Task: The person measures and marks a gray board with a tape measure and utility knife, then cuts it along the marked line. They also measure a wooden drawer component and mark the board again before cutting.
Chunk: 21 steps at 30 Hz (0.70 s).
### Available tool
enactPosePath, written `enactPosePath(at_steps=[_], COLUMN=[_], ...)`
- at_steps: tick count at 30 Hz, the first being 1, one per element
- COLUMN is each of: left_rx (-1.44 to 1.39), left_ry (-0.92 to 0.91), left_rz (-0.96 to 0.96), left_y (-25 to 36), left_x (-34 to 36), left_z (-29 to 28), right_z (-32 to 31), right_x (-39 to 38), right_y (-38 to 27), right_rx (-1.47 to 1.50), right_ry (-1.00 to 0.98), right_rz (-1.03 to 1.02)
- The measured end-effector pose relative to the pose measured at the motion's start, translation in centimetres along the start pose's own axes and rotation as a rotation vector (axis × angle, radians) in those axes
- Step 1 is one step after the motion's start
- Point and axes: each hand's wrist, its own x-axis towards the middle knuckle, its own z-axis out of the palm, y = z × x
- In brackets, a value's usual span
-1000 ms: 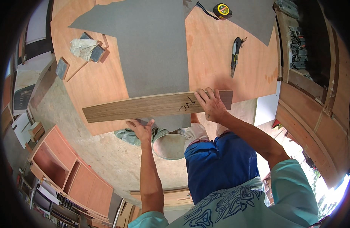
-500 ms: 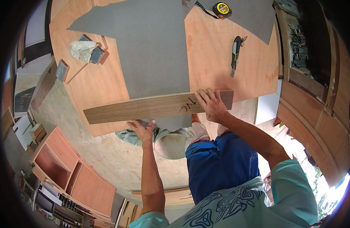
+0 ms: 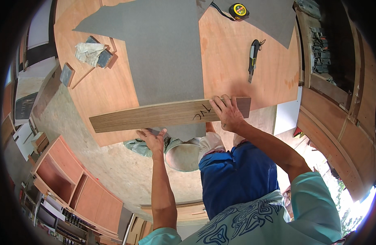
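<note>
A long, narrow wooden board with dark handwritten marks lies across a large grey sheet near the table's front edge. My right hand grips the board close to its right end, fingers laid over the face and toward the far edge. Below the board's near edge is my left hand, its thumb and fingers closing on the left corner of the grey sheet, which comes out from under the board. Part of that grip is hidden. To the right, a utility knife rests on the plywood tabletop with its blade out.
A yellow and black tape measure sits at the far side. Sanding blocks and a crumpled pale cloth lie at the left. Under the table's front edge stands a round bucket. An orange-brown wooden cabinet is at lower left.
</note>
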Motion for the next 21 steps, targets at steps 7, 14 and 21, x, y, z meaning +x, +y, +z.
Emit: enactPosePath(at_steps=[7,14,21], left_rx=[0.042,0.033,0.031], left_ry=[0.012,-0.003,-0.003], left_rz=[0.007,0.001,-0.008], left_y=[0.0,0.24,0.25], left_x=[-0.14,-0.12,-0.17], left_z=[0.12,-0.08,-0.12], right_z=[0.13,0.09,0.42], right_x=[0.03,0.02,0.05], right_y=[0.06,0.02,-0.05], right_rx=[-0.004,-0.016,0.0], right_ry=[0.008,0.007,0.005], right_rz=[-0.004,0.0,0.002])
